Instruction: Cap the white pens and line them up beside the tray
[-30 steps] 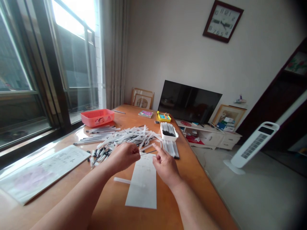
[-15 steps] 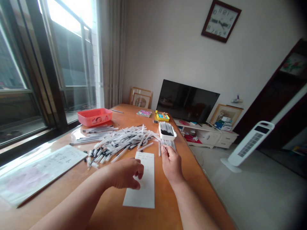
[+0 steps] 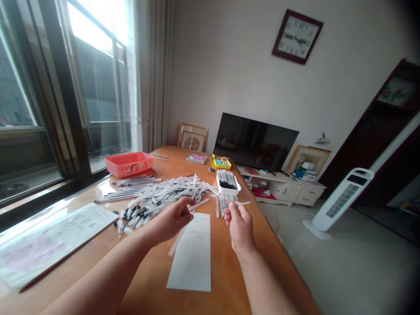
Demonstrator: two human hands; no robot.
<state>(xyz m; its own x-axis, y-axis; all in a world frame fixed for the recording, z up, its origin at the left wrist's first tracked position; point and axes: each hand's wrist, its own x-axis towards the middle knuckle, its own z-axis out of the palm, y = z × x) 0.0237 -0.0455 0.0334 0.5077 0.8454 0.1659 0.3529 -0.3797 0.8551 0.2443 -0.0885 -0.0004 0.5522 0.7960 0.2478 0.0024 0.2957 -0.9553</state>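
My right hand [image 3: 241, 225] is closed in a pinch on a thin pen refill [image 3: 243, 203], held nearly level above the table. My left hand [image 3: 175, 218] hovers over the near edge of a pile of white pen barrels and black caps [image 3: 170, 192], its fingers curled together; whether they hold anything is hidden. A loose pen barrel [image 3: 201, 203] lies just past its fingertips. Beneath it, a translucent strip [image 3: 176, 243] lies beside a white paper sheet [image 3: 190, 262] with handwriting. Beyond my right hand, several clear pens [image 3: 220, 205] lie in front of a white box [image 3: 229, 191] filled with pens.
A red plastic basket [image 3: 129, 165] stands at the back left near long pens [image 3: 131, 188]. A writing pad [image 3: 59, 240] lies at left. Further back are a booklet [image 3: 196, 158] and a yellow box [image 3: 222, 163]. The table's right edge drops to the floor beside a tower fan [image 3: 343, 201].
My left hand has moved forward from over the paper to the pile, and the translucent strip now shows beside the sheet. In my right hand the thin refill now shows crosswise.
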